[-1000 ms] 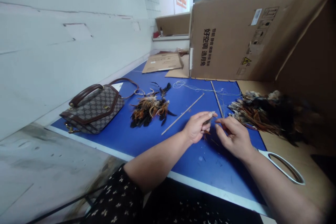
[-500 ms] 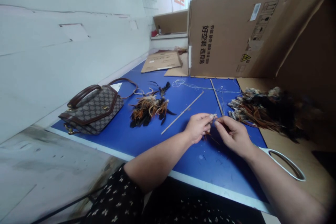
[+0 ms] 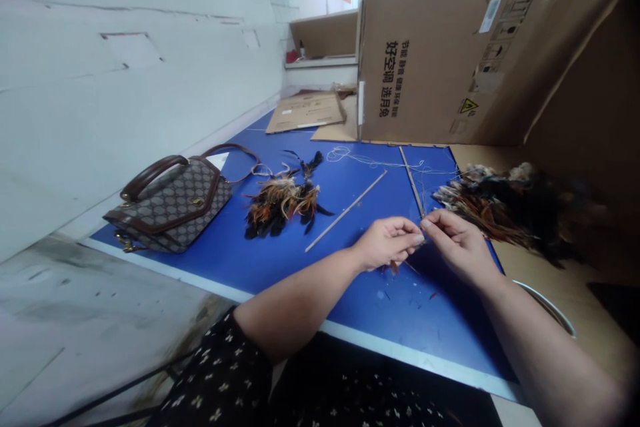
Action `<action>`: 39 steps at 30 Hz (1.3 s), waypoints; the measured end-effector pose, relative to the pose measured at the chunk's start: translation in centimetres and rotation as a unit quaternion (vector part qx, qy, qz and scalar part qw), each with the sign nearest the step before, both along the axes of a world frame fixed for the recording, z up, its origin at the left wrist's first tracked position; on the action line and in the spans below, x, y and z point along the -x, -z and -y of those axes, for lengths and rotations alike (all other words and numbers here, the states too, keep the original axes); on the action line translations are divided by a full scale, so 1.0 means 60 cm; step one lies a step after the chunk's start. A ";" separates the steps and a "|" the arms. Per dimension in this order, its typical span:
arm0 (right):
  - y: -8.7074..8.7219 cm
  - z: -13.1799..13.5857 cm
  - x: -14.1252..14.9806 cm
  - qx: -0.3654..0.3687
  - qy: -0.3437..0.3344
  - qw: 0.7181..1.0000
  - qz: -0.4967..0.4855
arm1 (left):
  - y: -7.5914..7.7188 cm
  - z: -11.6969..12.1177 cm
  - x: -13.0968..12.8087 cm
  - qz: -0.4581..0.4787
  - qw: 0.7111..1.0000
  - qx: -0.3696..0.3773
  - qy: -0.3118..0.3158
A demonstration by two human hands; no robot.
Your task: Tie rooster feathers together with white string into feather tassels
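Observation:
My left hand (image 3: pixel 387 245) is closed in a pinch above the blue table. From beneath its fingers sticks out the tip of a brown feather (image 3: pixel 394 268); the rest of it is hidden. Close on its right, my right hand (image 3: pixel 461 245) also pinches, fingertips near the left ones. Whatever lies between the right fingers is too small to make out. Loose pale thread (image 3: pixel 373 161) runs across the table just beyond the hands. A thin wooden stick (image 3: pixel 413 181) ends near the right fingertips, and another stick (image 3: pixel 346 211) lies to the left.
Left of the hands lies a bunch of feathers (image 3: pixel 281 203), then a patterned handbag (image 3: pixel 183 203). A larger feather pile (image 3: pixel 500 210) rests on cardboard at right. Scissors, one handle (image 3: pixel 550 307) showing, sit partly under my right forearm. A big cardboard box (image 3: pixel 450 60) stands behind.
Both hands have shifted slightly right, still pinching close together. My right forearm now covers more of the scissors handle. A small reddish scrap now shows on the table below the hands.

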State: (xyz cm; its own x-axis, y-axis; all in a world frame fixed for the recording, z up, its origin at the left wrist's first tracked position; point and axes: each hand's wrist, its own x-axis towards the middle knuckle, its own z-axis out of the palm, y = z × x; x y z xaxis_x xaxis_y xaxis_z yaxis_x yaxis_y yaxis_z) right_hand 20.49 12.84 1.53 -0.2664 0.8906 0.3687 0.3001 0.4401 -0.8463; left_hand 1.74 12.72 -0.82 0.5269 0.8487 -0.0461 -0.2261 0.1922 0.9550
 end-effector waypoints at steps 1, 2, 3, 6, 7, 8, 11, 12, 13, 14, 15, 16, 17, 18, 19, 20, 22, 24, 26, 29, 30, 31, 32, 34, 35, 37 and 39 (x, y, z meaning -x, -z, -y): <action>0.000 -0.001 0.000 0.008 -0.002 1.000 -0.008 | -0.002 0.001 0.001 0.009 1.000 0.008 0.000; 0.000 -0.002 0.001 0.017 -0.004 1.000 -0.016 | -0.004 0.002 0.001 0.016 1.000 0.014 -0.002; 0.000 -0.002 0.001 0.027 -0.007 0.999 -0.025 | -0.005 0.003 0.002 0.022 1.000 0.019 -0.003; 0.002 -0.003 0.003 0.065 -0.009 0.996 -0.055 | -0.008 0.004 0.002 0.045 0.998 0.035 -0.006; 0.003 -0.004 0.002 0.077 -0.007 0.995 -0.063 | -0.009 0.004 0.002 0.054 0.998 0.041 -0.009; 0.005 -0.005 0.000 0.087 -0.003 0.994 -0.070 | -0.010 0.004 0.002 0.064 0.997 0.045 -0.014; 0.011 -0.006 -0.007 0.114 -0.016 0.989 -0.088 | -0.013 0.004 0.002 0.090 0.995 0.049 -0.021; 0.011 -0.006 -0.010 0.123 -0.031 0.988 -0.093 | -0.013 0.004 0.002 0.095 0.994 0.048 -0.023; 0.011 -0.005 -0.012 0.128 -0.047 0.986 -0.095 | -0.014 0.004 0.002 0.098 0.994 0.046 -0.025; 0.009 -0.003 -0.014 0.131 -0.061 0.985 -0.093 | -0.014 0.003 0.002 0.100 0.994 0.043 -0.030; 0.006 -0.002 -0.015 0.130 -0.071 0.985 -0.086 | -0.014 0.003 0.001 0.102 0.993 0.039 -0.036; 0.003 0.000 -0.014 0.125 -0.074 0.986 -0.078 | -0.014 0.003 0.001 0.103 0.993 0.035 -0.041; 0.000 0.002 -0.013 0.118 -0.074 0.988 -0.069 | -0.014 0.003 0.001 0.102 0.993 0.031 -0.045; -0.003 0.003 -0.011 0.111 -0.071 0.989 -0.061 | -0.014 0.004 0.001 0.101 0.993 0.027 -0.047; -0.006 0.004 -0.010 0.105 -0.069 0.991 -0.055 | -0.014 0.004 0.000 0.099 0.994 0.024 -0.049; -0.007 0.005 -0.008 0.102 -0.066 0.991 -0.051 | -0.014 0.004 0.000 0.095 0.994 0.021 -0.050; -0.007 0.005 -0.005 0.105 -0.063 0.991 -0.053 | -0.014 0.005 0.000 0.089 0.994 0.019 -0.053; -0.004 0.004 -0.003 0.118 -0.065 0.989 -0.059 | -0.016 0.006 0.001 0.084 0.995 0.017 -0.054; 0.000 0.002 -0.005 0.129 -0.070 0.987 -0.068 | -0.017 0.006 0.003 0.081 0.995 0.016 -0.048; 0.002 -0.003 -0.011 0.120 -0.081 0.988 -0.045 | -0.020 0.003 0.010 0.066 0.997 0.010 -0.032; 0.002 -0.005 -0.014 0.105 -0.082 0.991 -0.024 | -0.020 0.001 0.012 0.053 0.998 0.004 -0.027; 0.001 -0.007 -0.017 0.085 -0.080 0.993 0.004 | -0.020 -0.001 0.013 0.036 0.999 -0.002 -0.020; -0.001 -0.008 -0.021 0.061 -0.077 0.995 0.033 | -0.019 -0.003 0.015 0.015 1.000 -0.009 -0.013; -0.004 -0.011 -0.027 0.014 -0.070 0.994 0.087 | -0.017 -0.007 0.017 -0.023 1.000 -0.015 0.000; -0.005 -0.011 -0.030 -0.006 -0.069 0.992 0.107 | -0.015 -0.009 0.018 -0.037 0.999 -0.015 0.007; -0.008 -0.012 -0.035 -0.039 -0.076 0.987 0.135 | -0.012 -0.013 0.020 -0.056 0.998 -0.006 0.020; -0.011 -0.012 -0.039 -0.060 -0.087 0.982 0.156 | -0.009 -0.016 0.022 -0.068 0.997 0.008 0.037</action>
State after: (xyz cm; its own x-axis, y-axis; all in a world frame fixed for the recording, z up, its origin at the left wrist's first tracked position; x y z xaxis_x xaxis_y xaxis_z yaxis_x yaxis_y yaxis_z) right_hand 22.84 13.53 2.16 -0.5275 0.7767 0.3442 0.4477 0.5984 -0.6645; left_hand 0.40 13.69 -0.27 0.5758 0.8065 -0.1341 -0.0794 0.2183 0.9726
